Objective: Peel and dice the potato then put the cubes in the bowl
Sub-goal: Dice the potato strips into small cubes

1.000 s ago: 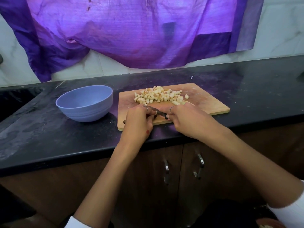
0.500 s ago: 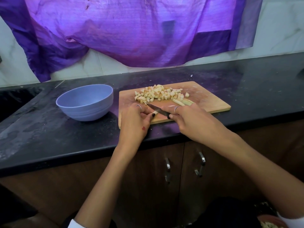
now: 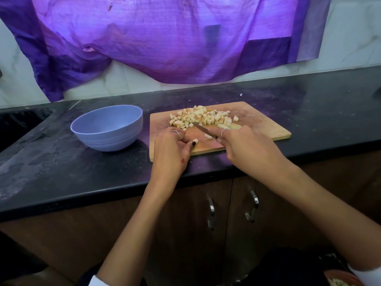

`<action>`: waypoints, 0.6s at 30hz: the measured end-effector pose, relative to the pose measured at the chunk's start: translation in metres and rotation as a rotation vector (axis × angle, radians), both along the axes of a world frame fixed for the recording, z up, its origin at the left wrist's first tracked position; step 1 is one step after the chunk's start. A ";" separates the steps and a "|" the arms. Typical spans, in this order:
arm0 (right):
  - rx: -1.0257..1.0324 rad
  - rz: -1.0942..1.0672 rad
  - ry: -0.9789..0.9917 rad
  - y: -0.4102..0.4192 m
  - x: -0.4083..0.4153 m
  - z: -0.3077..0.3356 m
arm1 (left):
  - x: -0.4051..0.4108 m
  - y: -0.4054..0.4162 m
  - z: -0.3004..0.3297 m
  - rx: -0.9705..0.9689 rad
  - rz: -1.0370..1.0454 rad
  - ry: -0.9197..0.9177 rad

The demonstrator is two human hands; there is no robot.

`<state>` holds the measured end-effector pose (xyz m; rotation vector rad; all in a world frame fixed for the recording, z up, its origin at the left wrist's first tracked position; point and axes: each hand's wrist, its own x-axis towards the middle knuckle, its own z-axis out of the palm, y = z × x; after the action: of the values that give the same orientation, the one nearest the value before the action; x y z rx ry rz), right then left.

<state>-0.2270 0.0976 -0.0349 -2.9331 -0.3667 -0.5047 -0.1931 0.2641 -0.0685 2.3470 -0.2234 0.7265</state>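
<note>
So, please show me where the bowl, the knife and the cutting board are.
bowl [image 3: 107, 129]: head view, on its inner wall.
knife [image 3: 203, 129]: head view, on the bare blade between the hands.
cutting board [image 3: 266, 129]: head view, on bare wood at its right part.

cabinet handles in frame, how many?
2. Both are on the brown cabinet doors below the counter: left handle between the forearms, right handle beside it, near the right forearm. None looks hidden.

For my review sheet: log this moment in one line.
stage: dicing | right hand: grips knife | left hand: pinches potato piece | cubes: on cutting board | bowl: empty
</note>
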 end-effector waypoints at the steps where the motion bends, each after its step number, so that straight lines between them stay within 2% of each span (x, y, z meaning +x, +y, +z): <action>1: 0.065 0.014 -0.002 0.000 0.001 -0.001 | 0.000 0.000 0.000 0.002 0.005 0.005; 3: 0.163 0.073 0.032 0.000 0.002 -0.004 | 0.000 -0.001 0.000 -0.007 0.004 0.010; 7: 0.209 0.124 0.068 0.003 -0.002 -0.008 | -0.001 0.000 0.000 -0.008 -0.017 -0.004; 18: 0.257 0.135 0.137 0.007 0.006 -0.005 | 0.002 0.002 0.000 0.016 -0.006 -0.022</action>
<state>-0.2212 0.1049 -0.0396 -2.6545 -0.4433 -0.3045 -0.1906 0.2657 -0.0681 2.3538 -0.2468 0.7503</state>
